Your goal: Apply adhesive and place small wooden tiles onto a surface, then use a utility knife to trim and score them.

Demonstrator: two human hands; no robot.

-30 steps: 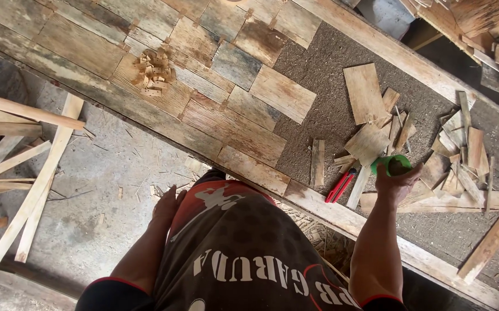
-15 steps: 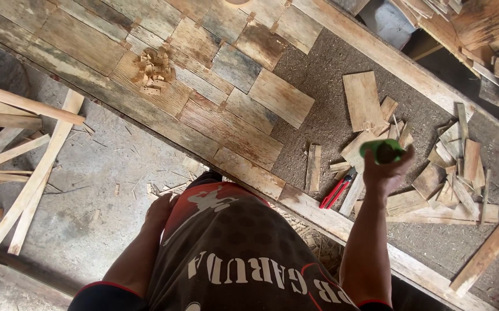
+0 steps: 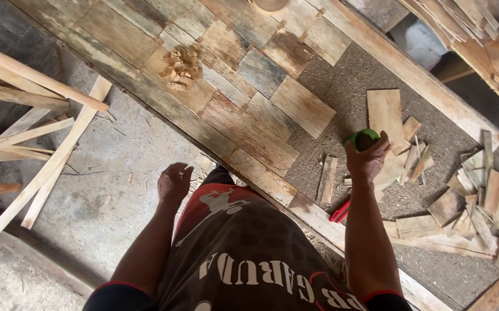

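Risk judged: scraps sliding off the wood-tiled panel (image 3: 249,103) if knocked. Bare chipboard right of the tiling, roomy; near frame rail an edge to catch on. Loose offcuts (image 3: 468,201) beyond. Right hand (image 3: 367,158) over the chipboard, closed round a green tool (image 3: 357,136). Left hand (image 3: 174,181) off the panel, slack, empty.

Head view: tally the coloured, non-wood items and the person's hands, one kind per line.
Green rounded object in the right hand's grip: 1
Red-handled tool on the board: 1
Hands, left and right: 2
Total: 4
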